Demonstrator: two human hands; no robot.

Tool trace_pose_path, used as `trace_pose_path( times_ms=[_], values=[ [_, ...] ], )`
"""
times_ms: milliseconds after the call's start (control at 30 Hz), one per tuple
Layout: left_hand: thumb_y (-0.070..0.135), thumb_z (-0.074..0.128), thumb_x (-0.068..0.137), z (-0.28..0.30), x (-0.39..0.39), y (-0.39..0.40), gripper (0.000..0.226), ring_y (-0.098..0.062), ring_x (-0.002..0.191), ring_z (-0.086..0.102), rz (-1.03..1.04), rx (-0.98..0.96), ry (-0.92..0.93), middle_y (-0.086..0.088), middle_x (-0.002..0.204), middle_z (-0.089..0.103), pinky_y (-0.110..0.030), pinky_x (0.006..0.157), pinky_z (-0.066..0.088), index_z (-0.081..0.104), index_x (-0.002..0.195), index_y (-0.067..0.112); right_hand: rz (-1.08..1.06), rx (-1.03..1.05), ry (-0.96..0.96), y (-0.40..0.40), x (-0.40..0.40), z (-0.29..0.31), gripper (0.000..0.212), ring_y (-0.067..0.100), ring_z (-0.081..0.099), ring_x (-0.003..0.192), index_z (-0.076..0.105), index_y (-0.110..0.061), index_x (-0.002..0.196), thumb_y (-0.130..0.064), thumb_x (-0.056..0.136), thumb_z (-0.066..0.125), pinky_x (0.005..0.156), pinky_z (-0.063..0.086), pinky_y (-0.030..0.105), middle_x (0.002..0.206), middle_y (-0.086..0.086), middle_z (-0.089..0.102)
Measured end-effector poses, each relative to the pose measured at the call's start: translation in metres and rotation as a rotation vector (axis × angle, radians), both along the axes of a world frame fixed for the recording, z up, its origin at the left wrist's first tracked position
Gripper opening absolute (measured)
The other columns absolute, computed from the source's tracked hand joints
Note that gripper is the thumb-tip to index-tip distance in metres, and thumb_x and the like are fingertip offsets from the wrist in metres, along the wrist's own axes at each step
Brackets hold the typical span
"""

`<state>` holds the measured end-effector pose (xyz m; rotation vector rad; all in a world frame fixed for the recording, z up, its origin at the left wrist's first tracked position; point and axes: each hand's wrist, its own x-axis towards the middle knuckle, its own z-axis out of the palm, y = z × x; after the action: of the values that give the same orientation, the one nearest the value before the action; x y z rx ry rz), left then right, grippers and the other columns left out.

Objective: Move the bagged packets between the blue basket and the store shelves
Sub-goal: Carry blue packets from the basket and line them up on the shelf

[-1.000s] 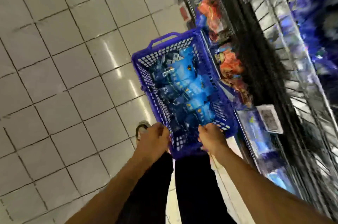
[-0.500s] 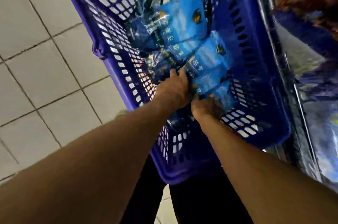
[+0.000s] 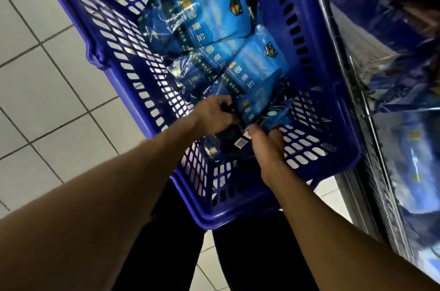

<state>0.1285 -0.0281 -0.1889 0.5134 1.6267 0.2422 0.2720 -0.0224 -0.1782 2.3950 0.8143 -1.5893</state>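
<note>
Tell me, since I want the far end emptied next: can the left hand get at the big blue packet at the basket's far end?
Probably yes: the big blue packet lies uncovered on top of the pile, and the basket is open above. The left hand is busy among nearer packets.

Shelves [image 3: 392,124] at right motion-blurred, stock unreadable; blue basket [image 3: 309,195] far rim cut off at top edge; both hands' fingertips buried among packets [image 3: 250,81].
</note>
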Motion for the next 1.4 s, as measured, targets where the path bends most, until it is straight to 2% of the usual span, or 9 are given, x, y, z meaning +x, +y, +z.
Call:
trace_pose_path(
  times_ms=[167, 333, 433, 567, 800, 933, 1100, 1300, 1400],
  values=[
    [-0.009, 0.060, 0.092, 0.070, -0.023, 0.006, 0.027, -0.026, 0.084, 0.060, 0.159, 0.067, -0.206, -0.024, 0.101, 0.068, -0.045, 0.079, 0.054, 0.059, 0.119, -0.004, -0.286, 0.034, 0.299, 0.000, -0.018, 0.065, 0.075, 0.037, 0.058, 0.121, 0.045, -0.035, 0.141, -0.025, 0.067, 0.054, 0.101, 0.048, 0.064, 0.140, 0.010, 0.056],
    [-0.013, 0.067, 0.087, 0.159, -0.029, -0.024, 0.058, -0.030, 0.103, 0.068, 0.463, 0.037, -0.276, -0.020, 0.121, 0.068, -0.055, 0.092, 0.057, 0.044, 0.136, 0.008, -0.365, 0.026, 0.532, 0.014, -0.036, 0.131, 0.075, 0.027, 0.061, 0.125, 0.057, -0.035, 0.137, -0.077, 0.077, 0.061, 0.101, 0.051, 0.058, 0.138, 0.000, 0.062],
    [-0.013, 0.068, 0.085, 0.209, -0.031, -0.046, 0.048, -0.045, 0.113, 0.066, 0.628, 0.039, -0.367, -0.029, 0.123, 0.067, -0.064, 0.099, 0.051, 0.056, 0.131, -0.003, -0.121, 0.095, 0.489, 0.018, -0.052, 0.176, 0.035, 0.036, 0.060, 0.123, 0.059, -0.021, 0.118, -0.043, 0.092, 0.068, 0.102, 0.049, 0.060, 0.119, 0.000, 0.067],
    [-0.002, 0.078, 0.068, 0.271, -0.042, -0.070, 0.049, -0.045, 0.110, 0.067, 0.734, 0.063, -0.416, -0.026, 0.116, 0.071, -0.058, 0.098, 0.052, 0.069, 0.116, 0.001, -0.060, 0.067, 0.590, 0.019, -0.050, 0.236, 0.044, 0.030, 0.069, 0.111, 0.061, -0.010, 0.121, -0.011, 0.081, 0.079, 0.103, 0.050, 0.055, 0.113, 0.005, 0.075],
    [-0.004, 0.071, 0.069, 0.379, -0.064, -0.107, 0.049, -0.033, 0.091, 0.074, 0.930, 0.037, -0.452, -0.023, 0.110, 0.074, -0.043, 0.079, 0.063, 0.067, 0.118, -0.001, 0.025, -0.026, 0.750, 0.025, -0.026, 0.354, 0.057, 0.020, 0.072, 0.093, 0.069, -0.013, 0.117, -0.008, 0.062, 0.082, 0.071, 0.055, 0.025, 0.109, 0.006, 0.076],
    [-0.001, 0.069, 0.072, 0.454, -0.067, -0.118, 0.051, -0.033, 0.088, 0.074, 0.978, 0.036, -0.467, -0.022, 0.111, 0.073, -0.047, 0.083, 0.062, 0.064, 0.122, -0.006, -0.059, -0.087, 0.760, 0.008, -0.014, 0.427, 0.074, 0.029, 0.057, 0.105, 0.063, -0.015, 0.129, -0.014, 0.059, 0.085, 0.080, 0.040, 0.036, 0.116, 0.008, 0.070],
    [0.002, 0.073, 0.070, 0.546, -0.061, -0.131, 0.039, -0.025, 0.089, 0.077, 0.936, 0.115, -0.496, -0.012, 0.104, 0.078, -0.039, 0.074, 0.064, 0.076, 0.109, 0.009, -0.186, 0.005, 0.853, -0.017, -0.009, 0.518, 0.055, 0.029, 0.070, 0.109, 0.066, -0.026, 0.126, -0.008, 0.074, 0.075, 0.086, 0.058, 0.041, 0.125, 0.007, 0.071],
    [-0.010, 0.078, 0.068, 0.641, -0.052, -0.135, 0.042, -0.021, 0.088, 0.077, 0.810, 0.278, -0.461, -0.008, 0.099, 0.079, -0.030, 0.072, 0.061, 0.082, 0.091, 0.024, -0.190, 0.178, 0.937, -0.028, 0.004, 0.608, 0.048, 0.036, 0.056, 0.130, 0.071, -0.031, 0.122, -0.016, 0.078, 0.079, 0.112, 0.038, 0.056, 0.136, 0.008, 0.065],
    [-0.006, 0.079, 0.063, 0.672, -0.047, -0.137, 0.041, -0.027, 0.093, 0.076, 0.802, 0.329, -0.455, -0.013, 0.104, 0.078, -0.034, 0.074, 0.061, 0.082, 0.093, 0.022, -0.112, 0.232, 0.955, -0.023, 0.014, 0.648, 0.042, 0.027, 0.072, 0.099, 0.078, -0.032, 0.103, -0.008, 0.069, 0.079, 0.084, 0.057, 0.047, 0.108, 0.002, 0.078]
  ],
)
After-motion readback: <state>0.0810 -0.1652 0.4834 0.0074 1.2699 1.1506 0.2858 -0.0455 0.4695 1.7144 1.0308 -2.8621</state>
